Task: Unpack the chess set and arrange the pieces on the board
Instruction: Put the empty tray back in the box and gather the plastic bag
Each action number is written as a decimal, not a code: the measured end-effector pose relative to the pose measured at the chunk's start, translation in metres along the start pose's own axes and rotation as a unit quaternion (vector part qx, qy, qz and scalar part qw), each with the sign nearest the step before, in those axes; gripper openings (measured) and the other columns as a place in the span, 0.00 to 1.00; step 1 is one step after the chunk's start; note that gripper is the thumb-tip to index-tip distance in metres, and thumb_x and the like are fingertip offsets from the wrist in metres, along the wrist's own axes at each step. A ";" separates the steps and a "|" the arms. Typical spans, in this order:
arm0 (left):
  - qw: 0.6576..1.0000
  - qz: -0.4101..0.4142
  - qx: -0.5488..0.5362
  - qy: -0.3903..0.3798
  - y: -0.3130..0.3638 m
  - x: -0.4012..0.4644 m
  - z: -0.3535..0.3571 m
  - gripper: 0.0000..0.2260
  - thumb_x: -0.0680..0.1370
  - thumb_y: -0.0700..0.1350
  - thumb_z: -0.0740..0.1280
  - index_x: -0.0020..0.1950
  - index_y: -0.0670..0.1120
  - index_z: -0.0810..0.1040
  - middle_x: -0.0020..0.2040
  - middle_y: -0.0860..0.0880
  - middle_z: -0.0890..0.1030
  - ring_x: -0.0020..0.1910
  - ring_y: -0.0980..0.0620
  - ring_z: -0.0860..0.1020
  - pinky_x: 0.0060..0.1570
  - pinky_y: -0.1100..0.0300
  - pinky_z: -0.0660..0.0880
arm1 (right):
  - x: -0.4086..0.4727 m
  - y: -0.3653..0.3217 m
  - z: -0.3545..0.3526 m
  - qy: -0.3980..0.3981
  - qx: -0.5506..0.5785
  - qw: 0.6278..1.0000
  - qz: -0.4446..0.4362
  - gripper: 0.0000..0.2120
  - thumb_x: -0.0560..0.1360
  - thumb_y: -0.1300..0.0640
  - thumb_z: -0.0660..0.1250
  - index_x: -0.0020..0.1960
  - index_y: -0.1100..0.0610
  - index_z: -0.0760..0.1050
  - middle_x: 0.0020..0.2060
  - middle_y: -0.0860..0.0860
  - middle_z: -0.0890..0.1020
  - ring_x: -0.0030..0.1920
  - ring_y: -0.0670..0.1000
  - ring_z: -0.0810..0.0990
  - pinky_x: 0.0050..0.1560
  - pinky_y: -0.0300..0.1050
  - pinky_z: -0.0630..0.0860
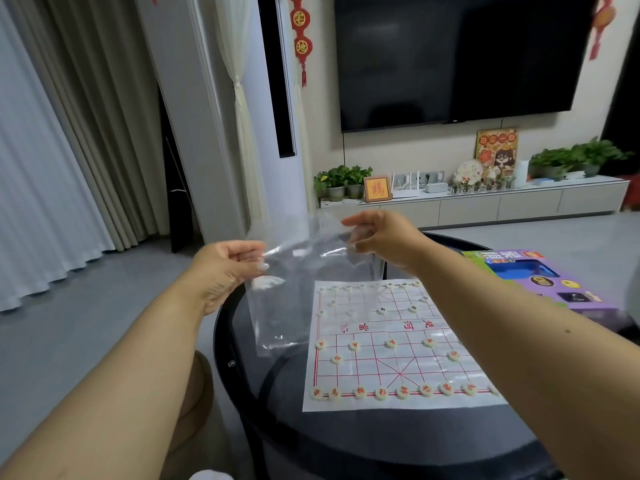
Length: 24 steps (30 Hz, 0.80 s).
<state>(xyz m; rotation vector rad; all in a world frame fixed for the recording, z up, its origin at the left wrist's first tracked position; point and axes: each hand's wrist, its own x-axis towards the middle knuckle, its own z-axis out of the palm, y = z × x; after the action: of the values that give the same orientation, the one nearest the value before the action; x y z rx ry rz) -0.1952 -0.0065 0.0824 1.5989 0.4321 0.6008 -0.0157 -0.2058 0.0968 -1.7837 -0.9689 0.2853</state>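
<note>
A clear plastic bag (pixel 298 289) hangs in the air above the left side of the table. My left hand (pixel 225 268) pinches its left top corner and my right hand (pixel 381 237) pinches its right top edge. Below lies a white paper chess board (pixel 391 327) with red grid lines on the round dark table (pixel 242 358). Several round cream pieces with red characters (pixel 403 392) line the near rows. Several cream pieces with dark characters (pixel 382 310) stand on the far rows, some seen through the bag.
A purple and green game box (pixel 543 282) lies on the table's right side. Beyond the table are grey floor, a low TV cabinet (pixel 485 206) with plants, and a wall-mounted TV. Curtains hang at left.
</note>
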 end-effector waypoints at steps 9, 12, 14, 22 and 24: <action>0.914 0.062 0.398 0.052 0.020 -0.013 0.009 0.12 0.64 0.60 0.77 0.41 0.55 0.84 0.57 0.53 0.75 0.61 0.53 0.68 0.61 0.57 0.67 | -0.008 -0.013 -0.014 0.083 -0.272 0.949 -0.136 0.07 0.72 0.50 0.70 0.48 0.50 0.81 0.59 0.49 0.73 0.65 0.52 0.66 0.69 0.49 0.59; 0.902 0.109 0.416 -0.051 0.033 -0.025 0.032 0.13 0.69 0.54 0.76 0.50 0.51 0.81 0.56 0.57 0.74 0.57 0.61 0.69 0.57 0.67 0.67 | -0.009 -0.025 -0.014 0.027 -0.257 0.952 -0.164 0.04 0.72 0.47 0.69 0.45 0.45 0.79 0.60 0.46 0.73 0.66 0.50 0.66 0.72 0.56 0.59; 0.924 0.108 0.360 -0.071 0.034 -0.030 0.048 0.07 0.72 0.45 0.75 0.47 0.45 0.82 0.45 0.50 0.82 0.43 0.56 0.78 0.43 0.64 0.76 | -0.008 -0.029 -0.009 0.048 -0.218 0.960 -0.171 0.05 0.72 0.48 0.70 0.46 0.46 0.78 0.57 0.46 0.75 0.62 0.50 0.71 0.67 0.57 0.67; 0.992 0.096 -0.030 0.070 0.019 -0.019 0.064 0.31 0.76 0.35 0.69 0.74 0.54 0.63 0.59 0.45 0.81 0.45 0.51 0.84 0.45 0.53 0.81 | -0.019 -0.023 0.000 0.077 0.050 0.992 0.088 0.61 0.54 0.33 0.77 0.76 0.52 0.49 0.71 0.58 0.67 0.65 0.59 0.73 0.65 0.55 0.71; 0.992 0.105 -0.035 0.056 0.017 -0.020 0.066 0.36 0.75 0.34 0.69 0.73 0.63 0.60 0.68 0.40 0.72 0.47 0.49 0.84 0.44 0.55 0.81 | -0.021 -0.021 0.005 0.051 0.136 0.985 0.099 0.67 0.46 0.34 0.80 0.76 0.46 0.49 0.69 0.62 0.68 0.60 0.61 0.77 0.59 0.59 0.76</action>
<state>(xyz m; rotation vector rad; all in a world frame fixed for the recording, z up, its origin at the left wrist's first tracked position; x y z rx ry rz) -0.1727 -0.0727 0.0937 1.5598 0.3238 0.8597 -0.0419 -0.2151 0.1075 -1.6266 -0.6478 0.4262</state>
